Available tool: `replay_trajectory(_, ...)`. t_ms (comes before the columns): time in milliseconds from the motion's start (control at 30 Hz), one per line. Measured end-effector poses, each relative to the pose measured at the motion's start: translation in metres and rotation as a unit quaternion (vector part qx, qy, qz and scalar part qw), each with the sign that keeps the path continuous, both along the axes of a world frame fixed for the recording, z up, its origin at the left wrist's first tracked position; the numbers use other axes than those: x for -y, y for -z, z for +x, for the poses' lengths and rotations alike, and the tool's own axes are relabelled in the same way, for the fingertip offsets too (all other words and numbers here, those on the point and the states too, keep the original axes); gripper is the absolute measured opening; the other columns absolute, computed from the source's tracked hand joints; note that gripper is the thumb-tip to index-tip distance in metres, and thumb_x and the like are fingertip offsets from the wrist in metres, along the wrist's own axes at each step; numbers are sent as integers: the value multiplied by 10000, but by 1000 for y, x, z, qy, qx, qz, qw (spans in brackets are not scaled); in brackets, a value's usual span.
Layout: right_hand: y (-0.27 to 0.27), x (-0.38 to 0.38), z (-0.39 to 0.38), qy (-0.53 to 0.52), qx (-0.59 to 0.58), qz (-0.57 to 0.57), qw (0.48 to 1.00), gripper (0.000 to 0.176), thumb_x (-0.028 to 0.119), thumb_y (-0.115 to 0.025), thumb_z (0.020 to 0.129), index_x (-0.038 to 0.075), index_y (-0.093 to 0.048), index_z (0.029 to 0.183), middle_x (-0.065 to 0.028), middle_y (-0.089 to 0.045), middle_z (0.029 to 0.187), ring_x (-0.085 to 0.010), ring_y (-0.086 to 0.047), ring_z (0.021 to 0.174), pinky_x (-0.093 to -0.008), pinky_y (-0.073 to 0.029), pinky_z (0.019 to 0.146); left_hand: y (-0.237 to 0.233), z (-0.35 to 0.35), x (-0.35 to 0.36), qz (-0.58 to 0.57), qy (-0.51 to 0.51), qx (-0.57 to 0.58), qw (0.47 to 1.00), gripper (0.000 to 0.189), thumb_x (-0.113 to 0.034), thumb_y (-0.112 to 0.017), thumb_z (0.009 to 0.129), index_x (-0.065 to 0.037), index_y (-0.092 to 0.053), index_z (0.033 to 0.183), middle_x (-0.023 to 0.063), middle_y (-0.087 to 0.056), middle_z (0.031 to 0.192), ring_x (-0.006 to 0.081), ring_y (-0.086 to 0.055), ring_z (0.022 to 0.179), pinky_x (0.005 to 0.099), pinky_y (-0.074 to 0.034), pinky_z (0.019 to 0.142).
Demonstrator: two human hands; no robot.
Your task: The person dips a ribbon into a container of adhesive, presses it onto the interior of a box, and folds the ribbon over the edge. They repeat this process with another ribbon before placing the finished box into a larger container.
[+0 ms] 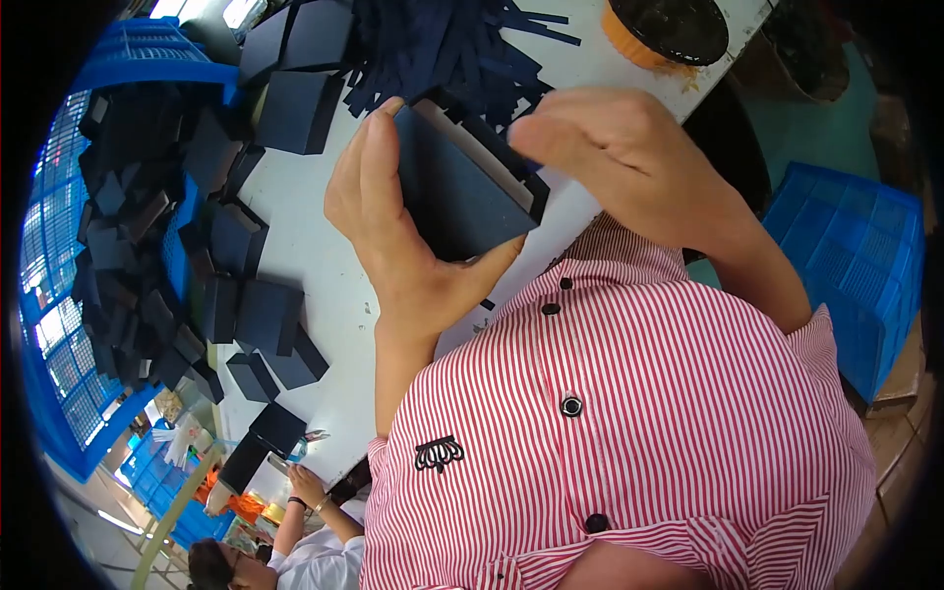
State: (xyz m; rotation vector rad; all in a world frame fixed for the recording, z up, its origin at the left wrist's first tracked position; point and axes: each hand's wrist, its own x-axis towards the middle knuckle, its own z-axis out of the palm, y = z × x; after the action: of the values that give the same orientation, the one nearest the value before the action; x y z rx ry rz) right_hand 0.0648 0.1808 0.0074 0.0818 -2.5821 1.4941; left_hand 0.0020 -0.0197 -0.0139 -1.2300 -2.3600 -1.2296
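A dark blue box [457,187] with a pale inner edge is tilted above the white table. My left hand [393,216] grips it, with the fingers along its left side and the thumb at its lower corner. Close to the box's upper right edge is my right hand [629,162], its fingers curled together; whether anything is between the fingertips is hidden. Behind the box lies a pile of dark blue strips [442,49].
Dark boxes [270,315] lie along the white table [329,226]. A blue basket [59,433] full of boxes stands left, an orange container [634,39] at the top, a blue crate [836,265] at right. A co-worker's hands [307,487] are at lower left.
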Motion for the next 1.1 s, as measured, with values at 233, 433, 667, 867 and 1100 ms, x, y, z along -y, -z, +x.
replay_trajectory(233,-30,0,23,-68,-51,-49,995,283,156,-530,982,-50,-636,1146,-162,-690,1046,-161,-661,823,-260,-522,718,7,10,0,-58,-110,-31,992,1251,-196,-921,568,-58,-115,1514,161,-327,1434,311,-364,1325,389,-306,1099)
replay_trajectory(433,-9,25,20,3,68,-270,960,423,342,-554,988,-47,-639,1129,-109,-654,794,-140,-598,667,-250,-446,566,26,20,-2,27,-157,-10,987,1077,-215,-861,620,8,-233,1466,228,-318,1423,376,-322,1278,447,-300,1028)
replay_trajectory(667,5,24,13,7,99,-235,967,396,324,-531,1002,-46,-670,971,-88,-622,724,-134,-535,619,-264,-405,548,27,27,-1,33,-101,49,993,1117,-316,-873,646,12,-205,1479,241,-276,1469,393,-270,1353,460,-281,1081)
replay_trajectory(867,10,3,12,-72,22,-140,987,495,359,-533,994,-23,-624,692,-99,-542,613,-170,-483,532,-305,-362,493,-5,-10,16,107,42,48,992,1020,-590,-690,749,68,-330,1439,288,-351,1465,408,-345,1375,490,-256,1126)
replay_trajectory(1100,25,10,13,-153,-33,-226,961,443,330,-549,983,7,-615,687,-96,-535,615,-176,-487,542,-306,-366,503,-1,-9,17,123,225,572,779,1148,-839,-482,724,100,-430,1384,264,-438,1431,377,-403,1354,411,-233,1141)
